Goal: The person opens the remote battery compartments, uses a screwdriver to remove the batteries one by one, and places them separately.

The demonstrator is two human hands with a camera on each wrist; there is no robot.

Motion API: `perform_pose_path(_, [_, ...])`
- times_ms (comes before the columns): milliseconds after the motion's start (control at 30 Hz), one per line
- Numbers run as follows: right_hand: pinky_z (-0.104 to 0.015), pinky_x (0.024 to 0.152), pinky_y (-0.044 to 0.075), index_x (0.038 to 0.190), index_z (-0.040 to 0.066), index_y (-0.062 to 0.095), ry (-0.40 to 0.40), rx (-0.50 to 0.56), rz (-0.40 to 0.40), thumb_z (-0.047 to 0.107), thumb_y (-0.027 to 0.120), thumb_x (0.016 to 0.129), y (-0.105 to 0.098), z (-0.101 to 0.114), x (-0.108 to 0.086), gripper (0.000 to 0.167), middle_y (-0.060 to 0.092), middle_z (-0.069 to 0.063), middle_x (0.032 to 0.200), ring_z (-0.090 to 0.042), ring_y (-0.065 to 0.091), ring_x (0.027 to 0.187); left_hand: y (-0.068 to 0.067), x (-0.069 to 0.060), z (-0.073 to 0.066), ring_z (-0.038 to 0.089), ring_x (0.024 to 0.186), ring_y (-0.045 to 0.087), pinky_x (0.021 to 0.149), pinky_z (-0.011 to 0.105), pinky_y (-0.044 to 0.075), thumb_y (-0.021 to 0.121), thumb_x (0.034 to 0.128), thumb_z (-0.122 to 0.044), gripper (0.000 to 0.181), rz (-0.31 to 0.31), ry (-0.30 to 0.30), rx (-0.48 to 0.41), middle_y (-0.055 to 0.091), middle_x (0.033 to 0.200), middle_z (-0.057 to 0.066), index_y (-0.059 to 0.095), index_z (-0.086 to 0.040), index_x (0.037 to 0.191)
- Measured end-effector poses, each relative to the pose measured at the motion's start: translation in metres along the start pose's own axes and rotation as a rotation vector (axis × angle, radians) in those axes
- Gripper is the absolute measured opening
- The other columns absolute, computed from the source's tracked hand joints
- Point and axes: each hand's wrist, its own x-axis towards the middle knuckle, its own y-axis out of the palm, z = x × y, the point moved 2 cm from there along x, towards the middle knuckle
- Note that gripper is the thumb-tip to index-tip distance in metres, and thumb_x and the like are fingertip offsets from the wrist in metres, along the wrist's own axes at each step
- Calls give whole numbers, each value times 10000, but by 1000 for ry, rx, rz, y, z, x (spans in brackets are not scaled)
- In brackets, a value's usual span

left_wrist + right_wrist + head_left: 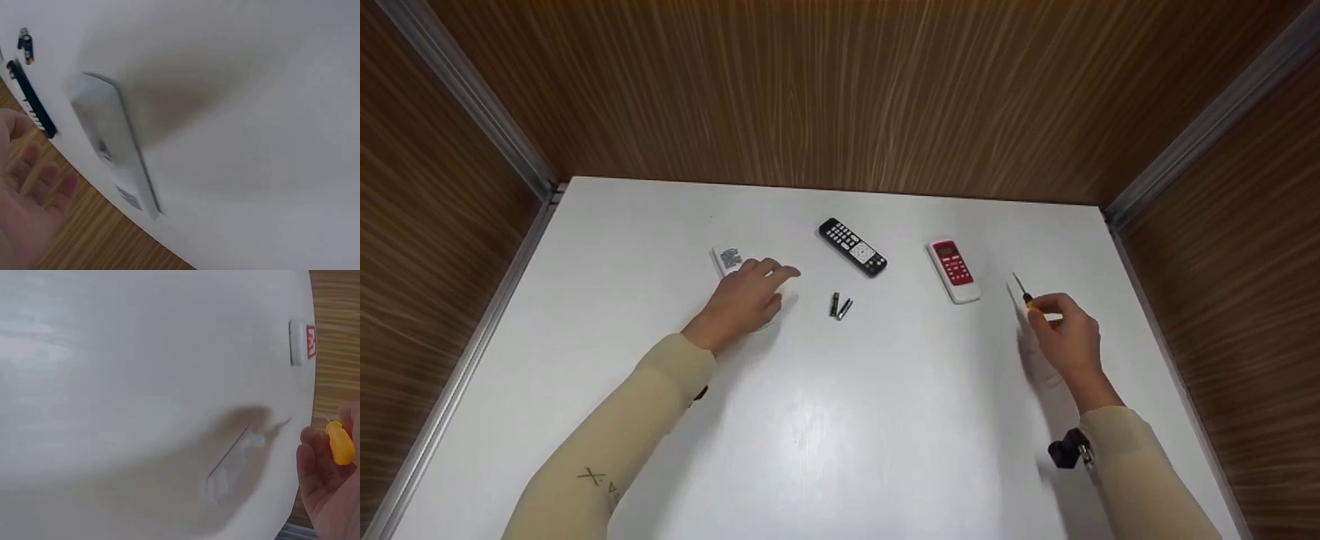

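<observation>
Hovering over pale remote [107, 124], left hand [746, 300] keeps nothing in its grasp, fingers loosely spread — remote lies on white table [810, 420], printed label up. Right hand [1069, 337] pinches yellow-handled screwdriver [340, 443] above table. Translucent piece [233, 464] rests below right hand. Two batteries [835, 305] lie mid-table — black remote [853, 247] just beyond, red-and-white remote [954, 271] between batteries and screwdriver. Wood-grain panel [840, 97] stands behind.

Passage across near tabletop [877, 435]; batteries [835, 304] and red-faced remote [953, 271] between left hand [742, 300] and right hand [1069, 334]
</observation>
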Motion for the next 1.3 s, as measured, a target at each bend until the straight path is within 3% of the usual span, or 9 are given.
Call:
perform_pose_path(100, [-199, 660, 497, 1200, 76, 632, 14, -32, -6, 178, 561, 1000, 0, -5, 5, 236, 654, -143, 1163, -273, 660, 922, -4, 8, -17, 296, 1206, 561, 988, 454, 482, 592, 977, -175, 426, -45, -24, -133, 604, 1306, 84, 542, -209, 1399])
perform_pose_path(200, [-294, 695, 535, 1191, 67, 637, 18, -62, 30, 199, 560, 1002, 5, -6, 8, 243, 651, -146, 1128, -281, 656, 921, -4, 15, -32, 292, 1155, 590, 930, 455, 506, 604, 972, -195, 420, -59, -25, -194, 622, 1267, 83, 547, -208, 1388])
perform_pose_path(333, [-452, 792, 531, 1265, 75, 602, 14, -127, 156, 496, 586, 965, 20, 0, 8, 517, 628, -167, 1163, -326, 621, 1022, -1, 22, -47, 281, 1122, 601, 870, 448, 524, 609, 969, -199, 422, -33, -14, -195, 630, 1229, 75, 547, -210, 1386])
perform_pose_path(433, [-491, 810, 507, 1315, 87, 572, 10, -189, 202, 591, 619, 910, 32, 8, 9, 649, 617, -177, 1153, -341, 601, 1025, 2, 26, -52, 274, 1116, 600, 861, 444, 526, 609, 973, -207, 418, -19, -13, -181, 629, 1222, 67, 548, -212, 1387])
perform_pose_path(567, [-467, 775, 512, 1315, 164, 601, -91, -238, 173, 422, 671, 934, 47, 19, 9, 464, 601, -118, 1102, -295, 598, 944, 5, 32, -54, 279, 1134, 593, 876, 459, 522, 600, 980, -223, 416, 3, -27, -174, 621, 1251, 70, 544, -213, 1392])
perform_pose_path(667, [-495, 845, 524, 1336, 216, 615, -202, -293, 198, 331, 664, 951, 58, 34, 9, 405, 576, -101, 1188, -295, 593, 1025, 6, 37, -54, 289, 1151, 589, 895, 469, 520, 602, 981, -230, 417, 13, -41, -168, 616, 1275, 81, 546, -205, 1393])
perform_pose_path(733, [-515, 898, 513, 1346, 218, 614, -232, -328, 230, 305, 666, 949, 65, 43, 10, 409, 576, -103, 1228, -304, 581, 1074, 7, 42, -53, 293, 1153, 589, 896, 474, 520, 605, 980, -232, 416, 15, -53, -162, 615, 1283, 87, 550, -202, 1391])
perform_pose_path(967, [-438, 783, 521, 1236, 166, 628, -149, -313, 264, 184, 689, 925, 74, 48, 5, 318, 672, -61, 971, -241, 612, 865, 14, 63, -60, 351, 1147, 583, 880, 521, 517, 582, 996, -285, 429, 52, -76, -150, 567, 1338, 151, 524, -199, 1413])
perform_pose_path(1300, [-424, 813, 544, 1078, 115, 723, -134, -252, 230, 116, 667, 923, 57, 46, -16, 165, 703, -65, 1011, -239, 636, 903, 26, 93, -76, 408, 1235, 511, 926, 535, 492, 564, 1010, -328, 456, 116, -152, -226, 329, 1515, 212, 495, -266, 1456])
